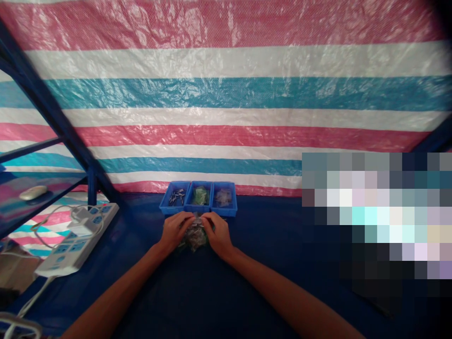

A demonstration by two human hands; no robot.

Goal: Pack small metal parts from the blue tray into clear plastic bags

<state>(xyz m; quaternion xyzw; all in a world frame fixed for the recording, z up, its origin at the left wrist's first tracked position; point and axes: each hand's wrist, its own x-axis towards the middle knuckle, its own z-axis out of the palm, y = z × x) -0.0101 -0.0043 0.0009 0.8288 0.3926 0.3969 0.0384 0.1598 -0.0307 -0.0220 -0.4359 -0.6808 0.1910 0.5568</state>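
Striped plastic tarp [226,94], white power strip [76,240], computer mouse [33,192], blue metal frame [45,108]

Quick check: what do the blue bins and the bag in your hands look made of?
The blue bins look like moulded plastic: smooth, slightly glossy walls with a formed rim. The crinkled bag looks like thin clear plastic film, since it catches glints and its contents show through. The exact plastic can't be told.

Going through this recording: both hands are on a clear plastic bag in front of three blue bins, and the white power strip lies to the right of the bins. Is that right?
Not quite: the head view shows the white power strip to the left of the three blue bins, not the right. The rest stands: the left hand and right hand are on the clear plastic bag in front of the bins.
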